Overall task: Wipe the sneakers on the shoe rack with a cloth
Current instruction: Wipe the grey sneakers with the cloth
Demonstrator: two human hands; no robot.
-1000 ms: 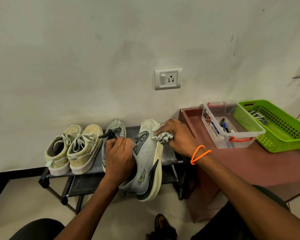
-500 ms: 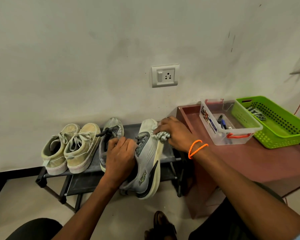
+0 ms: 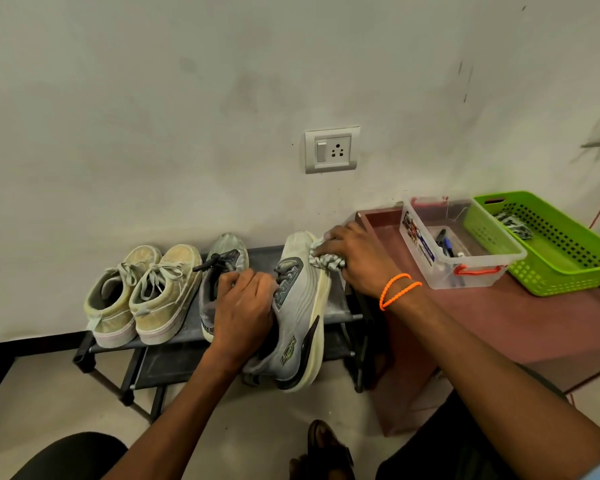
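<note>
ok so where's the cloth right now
In the head view, the cloth is bunched in the right hand, pressed against the toe of the grey sneaker held by the left hand, just left of the red table.

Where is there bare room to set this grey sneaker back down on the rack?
The top shelf is bare between the other grey sneaker and the rack's right end, where the held sneaker hangs tilted in the left hand. The left half is crowded by the beige pair. The right hand presses the cloth there.
</note>
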